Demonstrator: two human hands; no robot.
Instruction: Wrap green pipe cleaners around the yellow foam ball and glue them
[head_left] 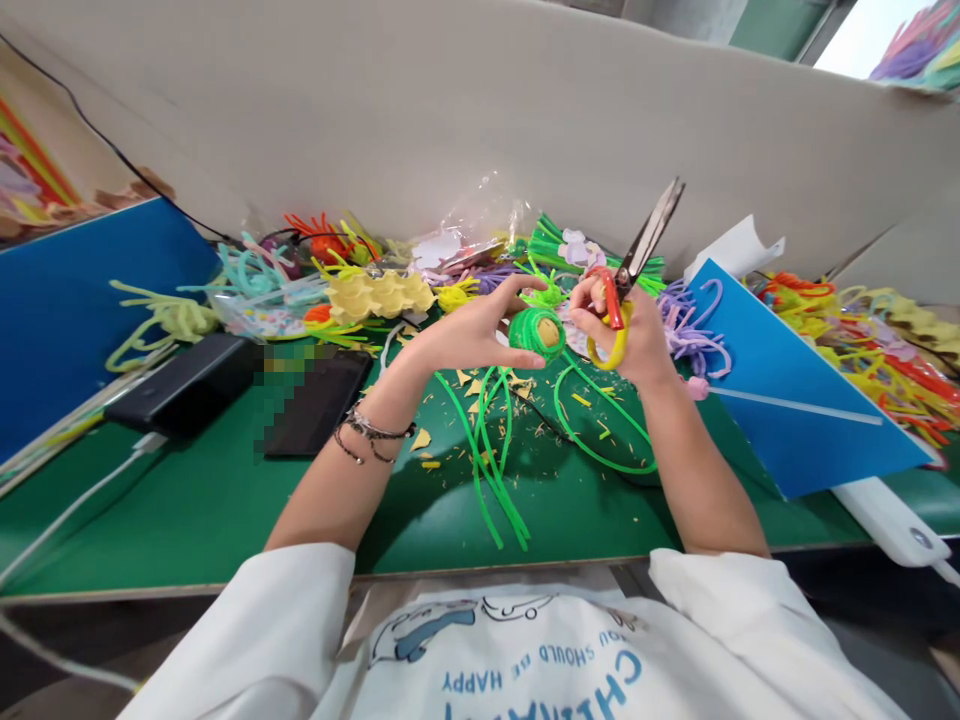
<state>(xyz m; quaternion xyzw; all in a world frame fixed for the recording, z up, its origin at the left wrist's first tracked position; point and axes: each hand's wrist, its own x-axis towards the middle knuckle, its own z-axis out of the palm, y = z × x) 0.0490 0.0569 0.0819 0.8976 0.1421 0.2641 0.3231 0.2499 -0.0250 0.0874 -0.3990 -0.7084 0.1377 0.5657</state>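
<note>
Winding bright-green fuzzy strands [487, 472] round a tan-ended, egg-like ball [531, 338] appears to be the step in hand.
Left to right, I see a clear plastic packet [259, 312] with what look like coloured specks; a yellow moulded tray [379, 295], contents unclear; the left hand [480, 330], grip curled round the ball above the green surface [225, 510]; the right hand [634, 335], grip wrapped on red-and-yellow-handled scissors [628, 272]. Next likely calls for a snug pull, scissors kept clear.

Green tabletop [206, 530] below a pale grey partition [375, 110], bright white light [855, 45] beyond at upper right
</note>
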